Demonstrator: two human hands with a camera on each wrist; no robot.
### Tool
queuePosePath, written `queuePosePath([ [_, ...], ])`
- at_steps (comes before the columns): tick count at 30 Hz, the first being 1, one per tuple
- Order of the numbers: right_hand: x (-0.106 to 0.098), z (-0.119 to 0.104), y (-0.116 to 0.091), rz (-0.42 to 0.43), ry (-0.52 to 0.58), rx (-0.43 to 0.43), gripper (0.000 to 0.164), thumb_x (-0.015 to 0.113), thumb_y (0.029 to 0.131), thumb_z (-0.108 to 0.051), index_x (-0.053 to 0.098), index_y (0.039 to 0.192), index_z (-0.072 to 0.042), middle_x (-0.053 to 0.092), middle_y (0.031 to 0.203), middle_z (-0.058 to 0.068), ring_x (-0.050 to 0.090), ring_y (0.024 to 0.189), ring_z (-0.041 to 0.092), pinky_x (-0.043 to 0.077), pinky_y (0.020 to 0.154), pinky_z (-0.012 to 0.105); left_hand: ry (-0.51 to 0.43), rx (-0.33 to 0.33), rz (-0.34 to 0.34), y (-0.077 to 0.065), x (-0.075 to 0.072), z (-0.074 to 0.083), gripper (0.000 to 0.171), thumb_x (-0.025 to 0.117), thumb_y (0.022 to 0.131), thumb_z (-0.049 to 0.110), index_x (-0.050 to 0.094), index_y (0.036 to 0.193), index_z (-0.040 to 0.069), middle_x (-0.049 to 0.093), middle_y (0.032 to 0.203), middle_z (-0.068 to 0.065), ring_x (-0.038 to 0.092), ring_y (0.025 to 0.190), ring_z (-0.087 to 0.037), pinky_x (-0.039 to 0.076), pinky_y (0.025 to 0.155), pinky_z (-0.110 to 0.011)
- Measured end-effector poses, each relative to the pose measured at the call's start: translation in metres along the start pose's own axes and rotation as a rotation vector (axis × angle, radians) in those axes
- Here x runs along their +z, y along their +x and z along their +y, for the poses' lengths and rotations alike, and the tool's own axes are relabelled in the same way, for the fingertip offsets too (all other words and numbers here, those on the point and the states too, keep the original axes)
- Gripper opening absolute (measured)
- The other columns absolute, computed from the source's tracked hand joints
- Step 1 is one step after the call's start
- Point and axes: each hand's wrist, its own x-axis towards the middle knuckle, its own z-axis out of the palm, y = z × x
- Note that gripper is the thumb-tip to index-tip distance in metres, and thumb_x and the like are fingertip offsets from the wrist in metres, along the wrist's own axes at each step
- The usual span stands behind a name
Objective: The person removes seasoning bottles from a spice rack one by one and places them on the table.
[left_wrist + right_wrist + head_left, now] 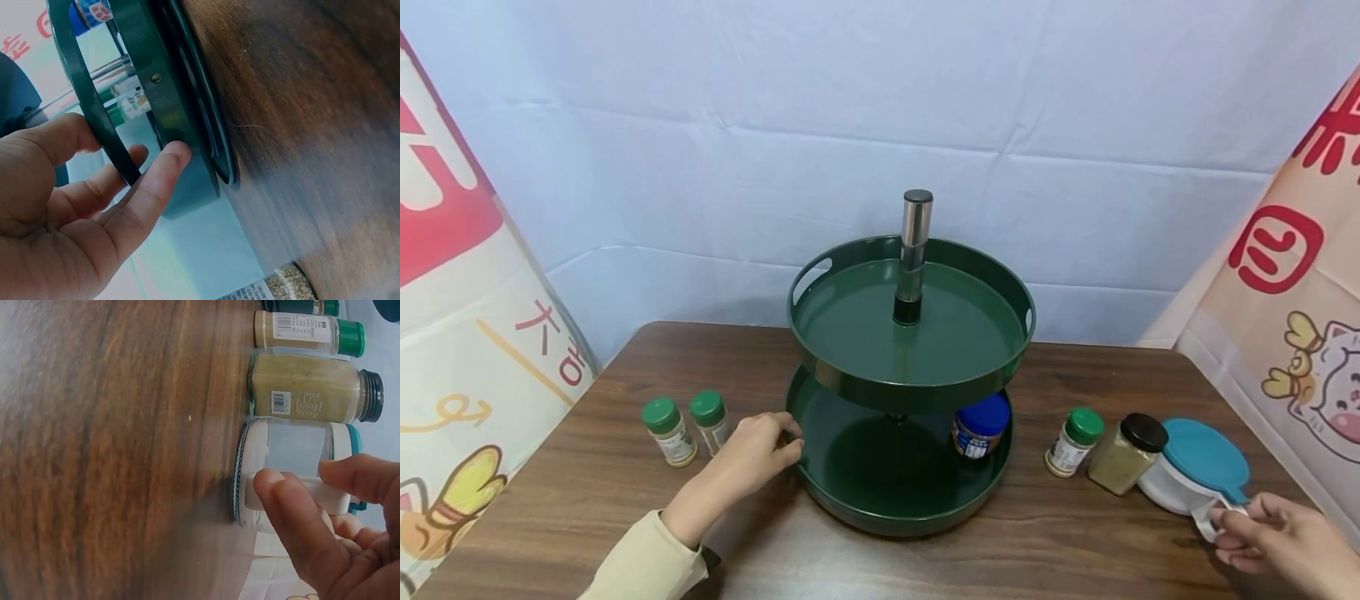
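A dark green two-tier turntable tray [910, 525] stands mid-table, with a metal post [914, 250] rising from its upper tier. My left hand [752, 450] is at the left edge of the lower tier; in the left wrist view its thumb and fingers lie either side of the green rim [94, 106], gripping it. At the right, a white-handled seasoning container [1172, 483] with a blue lid [1206, 454] sits on the table. My right hand [1277, 533] pinches its handle [331, 494] between thumb and fingers. The container's far side is hidden.
A blue-lidded jar [981, 425] stands on the lower tier, partly under the upper one. Two green-capped spice bottles [673, 437] are left of the tray. Another green-capped bottle [1067, 450] and a black-capped jar [1123, 462] stand between tray and container. Light cloth [737, 167] hangs behind.
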Motion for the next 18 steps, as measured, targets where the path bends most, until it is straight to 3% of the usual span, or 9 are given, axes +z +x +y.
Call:
queuePosePath([
  [13, 0.0082, -0.0025, -0.0019, 0.089, -0.106, -0.059, 0.024, 0.055, 0.092, -0.010, 0.047, 0.079, 0.009, 0.063, 0.064, 0.010, 0.063, 0.056, 0.020, 0.052, 0.051, 0.030, 0.011, 0.023, 0.022, -0.0014, -0.0024, -0.0001, 0.005, 0.064, 0.085, 0.013, 0.066, 0.088, 0.010, 0.053, 0.070, 0.007, 0.046, 0.059, -0.007, 0.042, 0.056, -0.027],
  [18, 0.0085, -0.0034, -0.0020, 0.094, -0.143, -0.032, 0.027, 0.058, 0.091, -0.014, 0.048, 0.080, 0.009, 0.062, 0.063, 0.007, 0.062, 0.056, 0.019, 0.051, 0.050, 0.030, 0.012, 0.026, 0.015, -0.0013, -0.0024, -0.0010, 0.005, 0.064, 0.085, 0.013, 0.066, 0.088, 0.009, 0.052, 0.069, 0.007, 0.046, 0.058, -0.007, 0.042, 0.055, -0.027],
])
